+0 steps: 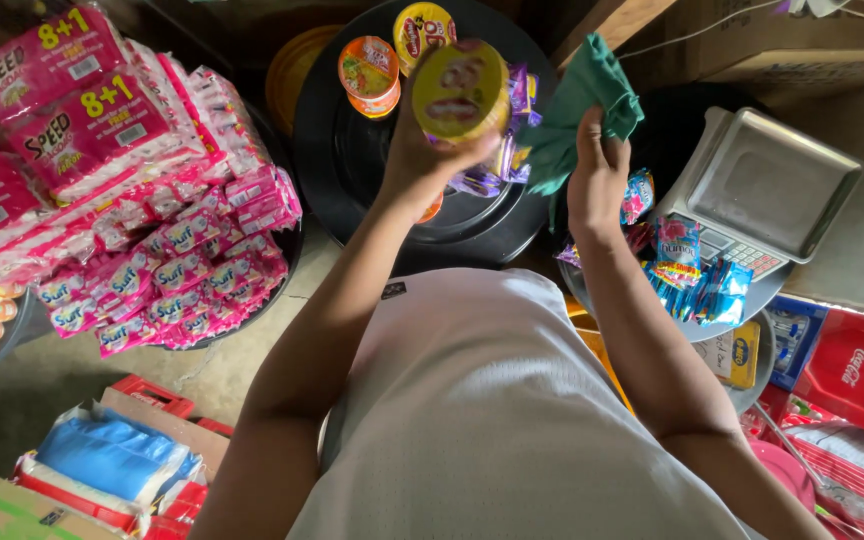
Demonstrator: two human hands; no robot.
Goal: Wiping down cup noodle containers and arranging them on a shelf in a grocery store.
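Observation:
My left hand (422, 160) is raised over a black round lid (352, 170) and grips a yellow round cup (460, 90) with its foil top facing me. My right hand (597, 180) is closed on a green cloth (582, 100), held just to the right of the cup. Two more cups stand on the black lid behind: an orange one (370, 75) and a red and yellow one (422, 28). Purple sachets (507, 150) lie on the lid under the held cup.
A heap of pink sachet strips and packs (152, 220) fills the left. A metal weighing scale (767, 185) stands at right, with blue and pink snack packets (697, 275) on a tray beside it. Boxes, a blue bag (112, 455) and a red crate (857, 375) lie on the floor.

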